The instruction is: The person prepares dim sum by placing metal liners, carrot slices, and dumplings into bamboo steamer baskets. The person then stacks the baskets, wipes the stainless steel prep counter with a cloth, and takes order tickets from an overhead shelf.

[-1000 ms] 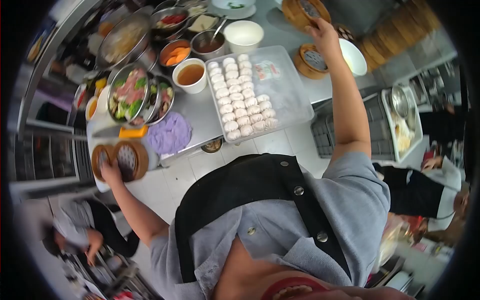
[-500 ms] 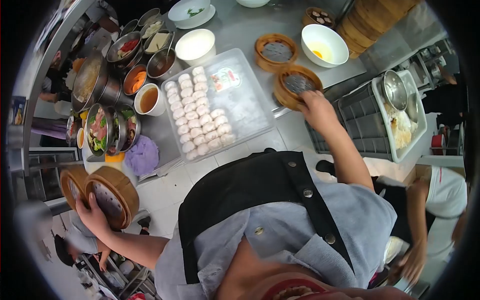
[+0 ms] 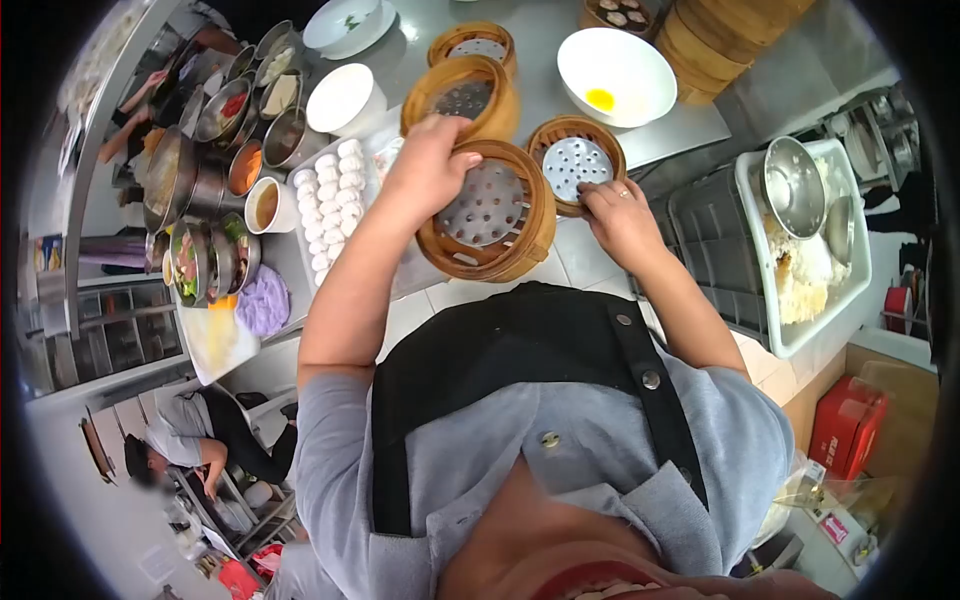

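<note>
My left hand (image 3: 425, 175) is closed around the adjoining rims of two round bamboo steamers. The nearer steamer (image 3: 490, 205) has a perforated liner in its base and tilts toward me. The farther steamer (image 3: 502, 112) is on the other side of my fingers, above the worktop. At the counter's front edge, my right hand (image 3: 620, 215) grips the near rim of another bamboo steamer (image 3: 577, 165), also lined with a perforated sheet. Behind them stands one more lined steamer (image 3: 478, 47). White dumplings (image 3: 332, 200) sit in rows in a plastic tray, partly hidden by my left arm.
A white bowl with egg yolk (image 3: 615, 85) stands behind the right steamer, near stacked steamers (image 3: 700, 60). A white tub (image 3: 345, 100) and several metal bowls line the left. A grey crate (image 3: 705, 235) is at right. Another person (image 3: 215, 430) bends at lower left.
My left hand has brought the two steamers from the lower left over to the counter beside the tray. My right hand still grips a steamer at the counter's edge.
</note>
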